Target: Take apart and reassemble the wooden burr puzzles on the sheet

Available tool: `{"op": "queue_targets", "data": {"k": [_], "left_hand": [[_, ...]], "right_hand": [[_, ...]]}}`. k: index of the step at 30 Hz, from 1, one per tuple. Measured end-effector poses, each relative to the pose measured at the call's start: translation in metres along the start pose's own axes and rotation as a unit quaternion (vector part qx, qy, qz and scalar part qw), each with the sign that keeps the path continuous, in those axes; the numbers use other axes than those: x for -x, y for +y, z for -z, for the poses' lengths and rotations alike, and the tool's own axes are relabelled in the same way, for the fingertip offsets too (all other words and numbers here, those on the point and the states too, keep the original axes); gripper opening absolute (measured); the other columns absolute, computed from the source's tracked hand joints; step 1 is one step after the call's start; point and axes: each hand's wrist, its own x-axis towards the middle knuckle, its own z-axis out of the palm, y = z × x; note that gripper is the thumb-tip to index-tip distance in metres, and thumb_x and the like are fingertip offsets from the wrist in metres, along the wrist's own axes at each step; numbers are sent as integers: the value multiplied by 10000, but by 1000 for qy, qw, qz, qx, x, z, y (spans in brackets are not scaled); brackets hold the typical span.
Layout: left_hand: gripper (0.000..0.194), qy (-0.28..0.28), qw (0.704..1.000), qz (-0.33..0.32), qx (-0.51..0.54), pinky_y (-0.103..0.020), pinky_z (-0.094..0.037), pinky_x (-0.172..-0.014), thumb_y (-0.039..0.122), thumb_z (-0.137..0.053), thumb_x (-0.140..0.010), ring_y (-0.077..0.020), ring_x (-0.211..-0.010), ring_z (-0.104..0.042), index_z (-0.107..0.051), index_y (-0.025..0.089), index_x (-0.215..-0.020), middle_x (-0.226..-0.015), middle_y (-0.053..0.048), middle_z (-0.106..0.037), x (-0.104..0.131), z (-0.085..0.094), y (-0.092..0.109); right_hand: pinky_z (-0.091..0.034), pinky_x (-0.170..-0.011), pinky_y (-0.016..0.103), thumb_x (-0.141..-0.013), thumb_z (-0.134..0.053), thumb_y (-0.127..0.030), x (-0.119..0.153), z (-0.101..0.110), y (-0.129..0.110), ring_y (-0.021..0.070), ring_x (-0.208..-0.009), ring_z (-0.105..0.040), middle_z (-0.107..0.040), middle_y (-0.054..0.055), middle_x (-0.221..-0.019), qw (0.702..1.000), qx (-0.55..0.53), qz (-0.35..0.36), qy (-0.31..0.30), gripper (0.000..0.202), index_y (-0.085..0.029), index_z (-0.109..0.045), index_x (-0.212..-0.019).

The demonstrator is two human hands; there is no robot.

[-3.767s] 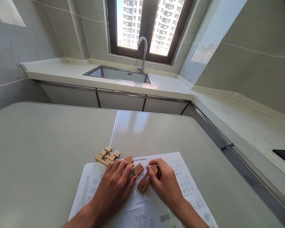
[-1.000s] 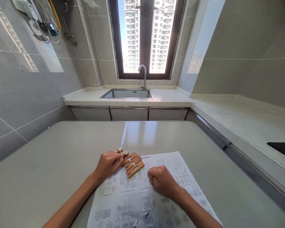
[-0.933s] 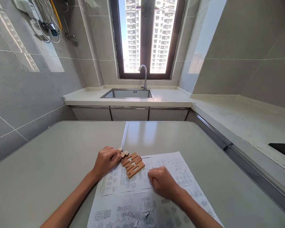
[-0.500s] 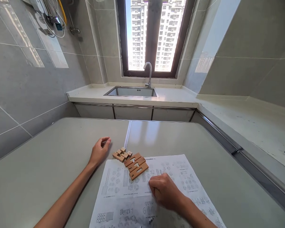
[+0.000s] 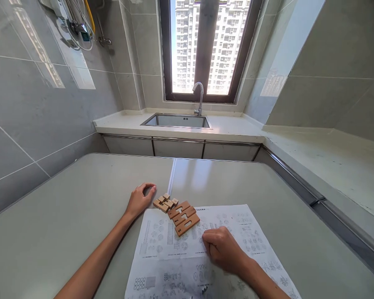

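Observation:
My left hand point(image 5: 141, 200) rests on the table just left of a cluster of small light wooden puzzle pieces point(image 5: 165, 203). Its fingers are loosely curved, with a gap between thumb and forefinger and nothing visible in it. Touching or close by that cluster are several flat brown slotted wooden pieces point(image 5: 187, 224), laid side by side with dark marks on their ends. They lie over the top edge of a printed sheet point(image 5: 162, 265) covered in small diagrams. On the sheet, right of the brown pieces, my right hand point(image 5: 222, 249) is closed in a fist, apart from them.
The pale table point(image 5: 65, 232) has a seam running down its middle. Beyond it stands a counter point(image 5: 121, 122) with a sink point(image 5: 177, 120) and a tap point(image 5: 200, 97) under a window. Another counter point(image 5: 336, 153) runs along the right, and a tiled wall borders the left.
The whole view has shifted slightly to the right. My left hand is a little nearer the small pieces, its thumb and forefinger further apart. My right fist stays on the sheet.

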Motion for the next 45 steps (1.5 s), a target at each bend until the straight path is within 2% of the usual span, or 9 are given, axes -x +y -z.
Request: {"op": "queue_targets", "data": {"k": [7, 14, 20, 28, 34, 38, 45], "left_hand": [[438, -3, 1000, -10, -12, -438, -530, -1045, 584, -552, -914, -315, -1134, -708, -765, 231, -1064, -1173, -87, -793, 0, 0, 0], [448, -17, 999, -26, -16, -445, -529, -1048, 605, -558, -907, -327, -1127, -698, -778, 238, -1038, -1156, -86, -799, 1, 2, 5], [502, -68, 996, -55, -3, -422, -551, -1028, 645, -569, -919, -307, -1120, -707, -764, 235, -1133, -1208, -84, -781, 6, 2, 13], [538, -142, 985, -92, 29, -425, -556, -1036, 635, -628, -919, -320, -1232, -673, -688, 255, -1296, -1327, -92, -726, 18, 9, 26], [634, -201, 972, -108, 51, -427, -575, -1010, 536, -809, -797, -319, -1188, -686, -653, 284, -1358, -1334, -93, -711, 21, 11, 29], [701, -207, 969, -120, 61, -436, -571, -1024, 501, -883, -722, -329, -1216, -669, -656, 289, -1351, -1372, -95, -690, 20, 11, 29], [655, -217, 967, -129, 47, -445, -544, -1069, 471, -841, -785, -322, -1245, -651, -620, 287, -1373, -1388, -97, -674, 18, 13, 25]], "right_hand": [[-215, -519, 240, -595, -408, 64, 0, -1, 4, 96, -479, -350, -425, -56, -516, 1000, 8, -7, -11, 271, -198, -353, -556], [-216, -517, 239, -600, -423, 71, -2, 2, 1, 100, -492, -339, -419, -57, -522, 999, 23, -19, -21, 280, -197, -361, -550], [-229, -527, 236, -602, -426, 78, -2, 5, 0, 99, -491, -348, -434, -59, -517, 999, 21, -31, -27, 280, -193, -380, -545], [-213, -518, 236, -596, -421, 85, -2, 1, -1, 102, -487, -361, -472, -53, -518, 999, 30, -31, -23, 281, -190, -401, -545], [-217, -532, 239, -594, -433, 90, -2, 0, 0, 95, -487, -361, -517, -52, -533, 998, 48, -24, -30, 274, -181, -430, -551], [-207, -541, 239, -587, -440, 85, 0, -3, 1, 90, -486, -349, -545, -51, -540, 998, 56, -20, -24, 261, -174, -448, -562], [-215, -544, 237, -566, -425, 70, 0, -7, 3, 78, -458, -355, -565, -49, -530, 999, 43, -17, -2, 244, -172, -452, -559]]}}
